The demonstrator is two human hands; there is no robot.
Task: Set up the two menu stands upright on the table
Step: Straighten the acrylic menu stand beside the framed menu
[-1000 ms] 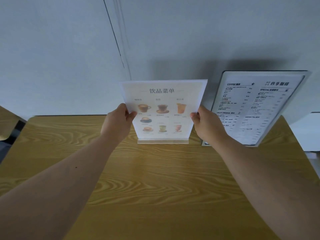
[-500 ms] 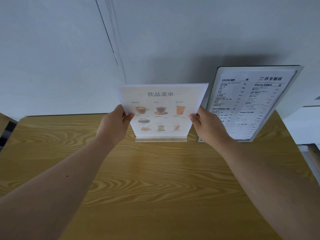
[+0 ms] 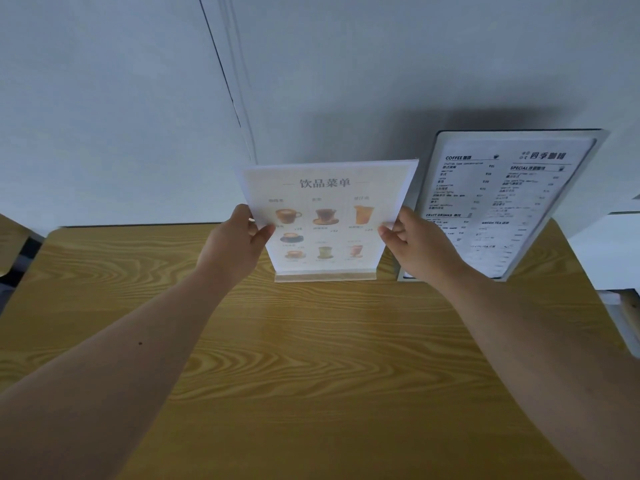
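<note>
A drinks menu stand (image 3: 327, 216) with pictures of cups stands upright on its wooden base at the far middle of the wooden table (image 3: 311, 358). My left hand (image 3: 235, 247) pinches its left edge and my right hand (image 3: 415, 251) pinches its right edge. A second menu stand (image 3: 502, 199), white with black text, stands upright to the right against the wall; my right hand hides its lower left corner.
A pale wall (image 3: 138, 98) rises right behind the table's far edge. A white ledge or cabinet (image 3: 616, 251) sits past the table's right side. A piece of wooden furniture (image 3: 10, 240) shows at the left edge.
The view has shifted slightly; both hands stay on the drinks menu stand's side edges, and the stand sits at about the same spot on the table.
</note>
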